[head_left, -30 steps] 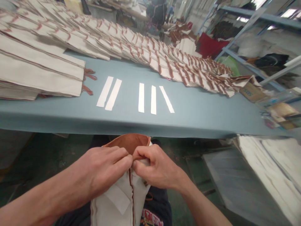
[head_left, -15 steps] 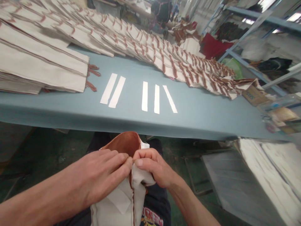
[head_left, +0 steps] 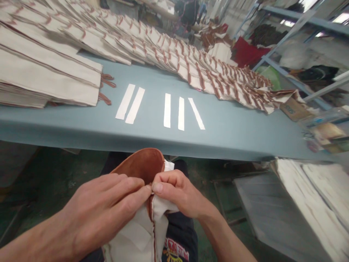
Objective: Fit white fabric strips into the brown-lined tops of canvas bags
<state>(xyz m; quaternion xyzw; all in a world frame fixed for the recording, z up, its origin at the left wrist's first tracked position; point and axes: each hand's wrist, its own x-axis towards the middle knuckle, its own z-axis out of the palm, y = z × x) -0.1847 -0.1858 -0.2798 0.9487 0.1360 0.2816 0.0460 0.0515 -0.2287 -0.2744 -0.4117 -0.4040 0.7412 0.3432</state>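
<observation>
Over my lap is a boot shaft (head_left: 136, 233), a sewn tube with cream cloth outward and brown leather (head_left: 141, 163) showing inside its open top. A seam with a brown edge runs down its front. My left hand (head_left: 111, 203) lies along the left of the rim, its fingers together and fingertips pressed on the seam's top. Close against them, my right hand (head_left: 177, 191) pinches the rim just right of the seam, thumb on top. A small white strip end (head_left: 169, 165) sticks up behind my right hand. What lies between the fingertips is hidden.
Several white strips (head_left: 167, 111) lie on the blue-grey table (head_left: 231, 134) ahead. Stacks of cream pieces with brown edges (head_left: 51, 78) cover its left and back. At right are a cardboard box (head_left: 293, 107), a stack of cream pieces (head_left: 313, 196) and a blue shelf rack (head_left: 294, 22).
Both hands stay at the seam's top and have shifted slightly left. The brown leather rim stands a little higher and more of it shows.
</observation>
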